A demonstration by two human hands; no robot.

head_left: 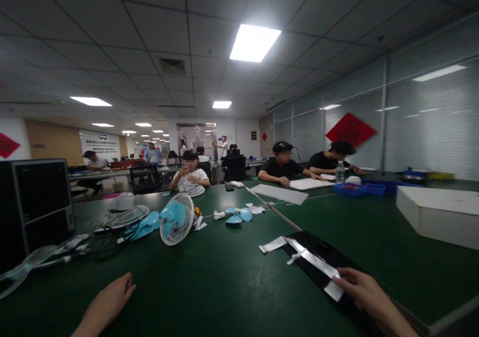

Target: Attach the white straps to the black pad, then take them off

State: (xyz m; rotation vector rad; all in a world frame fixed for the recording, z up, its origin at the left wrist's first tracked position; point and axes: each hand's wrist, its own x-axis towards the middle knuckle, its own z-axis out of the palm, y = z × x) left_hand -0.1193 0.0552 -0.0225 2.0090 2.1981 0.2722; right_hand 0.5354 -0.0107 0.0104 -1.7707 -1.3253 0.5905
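Observation:
My left hand [110, 299] hovers low over the green table [209, 282], its fingers curled together and nothing visible in them. On the right, a flat black panel [318, 245] lies on the tabletop. Across it runs a shiny silver-white strip [314, 261], with short white pieces branching off at its ends and middle. My right hand [359, 287] has the near end of this strip between thumb and fingers. The strip's kind cannot be made out, and the hand hides part of the panel.
A fan with a white grille [177, 220] and loose blue fan blades [235, 216] lie on the left and ahead. A black computer tower [41, 202] stands far left. A white box [441, 215] and blue trays [352, 189] are on the right. Several people sit across the table.

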